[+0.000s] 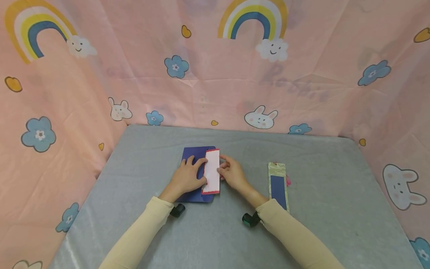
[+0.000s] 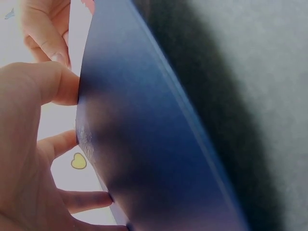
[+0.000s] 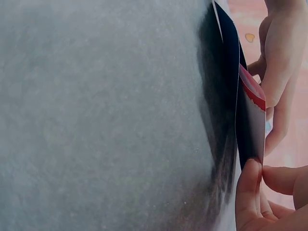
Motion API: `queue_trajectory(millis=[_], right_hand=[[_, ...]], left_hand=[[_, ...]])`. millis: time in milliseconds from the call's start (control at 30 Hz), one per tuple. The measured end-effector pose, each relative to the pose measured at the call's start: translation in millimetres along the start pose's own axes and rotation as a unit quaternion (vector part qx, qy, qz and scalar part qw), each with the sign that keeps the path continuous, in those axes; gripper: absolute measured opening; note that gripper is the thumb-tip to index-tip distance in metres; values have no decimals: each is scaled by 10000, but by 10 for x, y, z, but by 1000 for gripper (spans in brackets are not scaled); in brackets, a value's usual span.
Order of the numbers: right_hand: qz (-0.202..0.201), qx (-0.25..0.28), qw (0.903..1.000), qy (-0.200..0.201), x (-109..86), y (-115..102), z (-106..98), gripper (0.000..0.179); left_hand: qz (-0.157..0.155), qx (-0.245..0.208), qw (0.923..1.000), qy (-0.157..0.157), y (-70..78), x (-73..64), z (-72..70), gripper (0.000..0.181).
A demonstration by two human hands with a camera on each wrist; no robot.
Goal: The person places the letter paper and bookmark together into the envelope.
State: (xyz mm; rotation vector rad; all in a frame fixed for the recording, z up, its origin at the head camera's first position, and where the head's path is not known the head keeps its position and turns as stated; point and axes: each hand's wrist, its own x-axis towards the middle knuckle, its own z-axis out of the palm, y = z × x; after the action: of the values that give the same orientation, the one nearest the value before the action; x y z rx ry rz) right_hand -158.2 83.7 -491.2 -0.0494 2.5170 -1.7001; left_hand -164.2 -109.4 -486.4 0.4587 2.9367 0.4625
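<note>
We see a white panel [image 1: 212, 172] with red ends over the 3 o'clock side of a blue card [image 1: 196, 197], near the middle of a gray table [image 1: 315, 179]. A person's right hand [image 1: 233, 175], at the panel's 3 o'clock edge, pinches it between thumb and finger. From 9 o'clock, we find the left hand [image 1: 189, 175] across the card, fingers spread apart, thumb and forefinger reaching the panel's near edge. Well apart, toward 3 o'clock, lies a green-bordered strip [image 1: 278, 192], a pink tassel [image 1: 288, 181] at its side. Toward 12 o'clock, we see a pink curtain [image 1: 201, 97] printed with rainbows, rabbits and blue flowers.
</note>
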Motion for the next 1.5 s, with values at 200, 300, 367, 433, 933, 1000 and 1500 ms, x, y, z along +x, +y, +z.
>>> queue_trajectory(millis=[200, 300, 367, 433, 933, 1000, 1500], right_hand=[[-52, 86, 9999, -46, -10, 1, 9, 52], [-27, 141, 9999, -66, -7, 6, 15, 51], [18, 222, 9997, -69, -2, 14, 19, 50], [59, 284, 9996, -47, 5, 24, 27, 49], [-136, 176, 9997, 103, 2, 16, 65, 53], [-144, 158, 9997, 81, 7, 22, 70, 53], [-185, -274, 9995, -22, 44, 7, 112, 51]], left_hand=[[-1, -19, 10000, -9, 3, -3, -9, 67], [-5, -8, 10000, -19, 7, -6, -14, 67], [-3, 1, 10000, -30, 10, -8, -18, 67], [1, 9, 10000, -36, 14, -9, -22, 67], [13, 35, 10000, -52, 18, -12, -41, 66], [19, 41, 10000, -49, 19, -13, -42, 67], [14, 46, 10000, -44, 7, -10, -21, 66]])
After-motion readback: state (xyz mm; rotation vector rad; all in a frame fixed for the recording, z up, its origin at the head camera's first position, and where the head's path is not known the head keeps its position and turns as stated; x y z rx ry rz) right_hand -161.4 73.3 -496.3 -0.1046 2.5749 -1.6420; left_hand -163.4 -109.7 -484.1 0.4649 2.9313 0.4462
